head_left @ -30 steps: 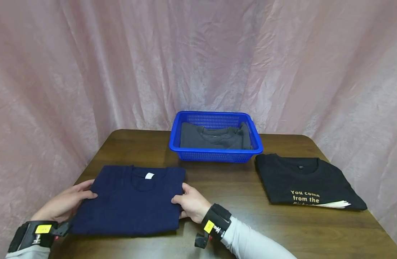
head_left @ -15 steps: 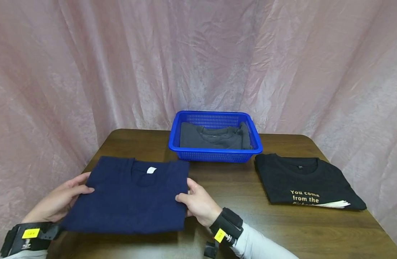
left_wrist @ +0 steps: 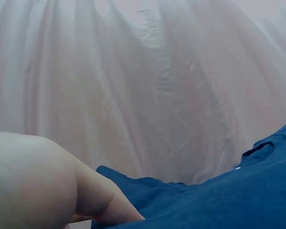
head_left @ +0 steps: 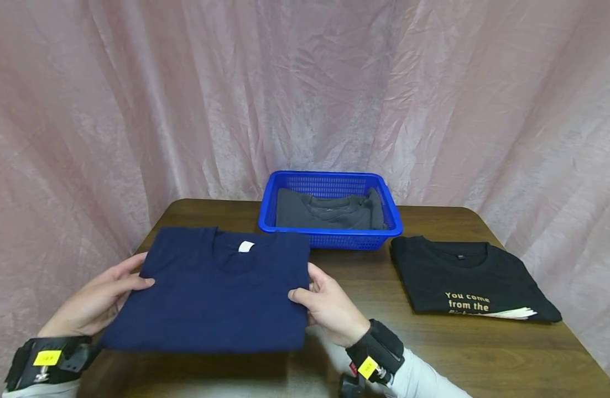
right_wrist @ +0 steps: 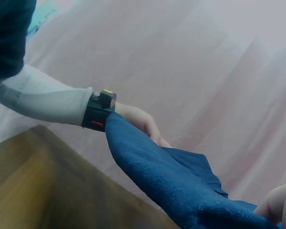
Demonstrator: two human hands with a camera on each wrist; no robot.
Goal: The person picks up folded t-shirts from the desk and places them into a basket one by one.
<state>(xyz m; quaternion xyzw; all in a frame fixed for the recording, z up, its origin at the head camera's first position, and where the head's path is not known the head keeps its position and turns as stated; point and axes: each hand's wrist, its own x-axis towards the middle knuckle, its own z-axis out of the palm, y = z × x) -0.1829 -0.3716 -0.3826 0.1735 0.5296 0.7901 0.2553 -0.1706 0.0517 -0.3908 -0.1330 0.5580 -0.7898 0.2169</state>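
A folded navy T-shirt (head_left: 220, 298) with a white neck label hangs above the table, its collar toward the basket. My left hand (head_left: 103, 296) grips its left edge, thumb on top and the other fingers underneath. On the opposite edge my right hand (head_left: 332, 304) pinches it the same way. The left wrist view shows the left thumb pressing on the blue cloth (left_wrist: 219, 200). In the right wrist view the shirt (right_wrist: 167, 181) sags between both hands, apart from the tabletop. Fingers beneath the cloth are mostly hidden.
A blue plastic basket (head_left: 329, 239) stands at the table's far edge, a folded dark grey shirt (head_left: 329, 213) inside. To its right lies a folded black T-shirt (head_left: 464, 276) with gold lettering. The wooden table (head_left: 434, 354) ends at a pink curtain (head_left: 305, 99).
Both hands have lifted the navy T-shirt and carried it forward and to the right, so its far edge now overlaps the basket's near corner in view. Basket and black shirt stay put.
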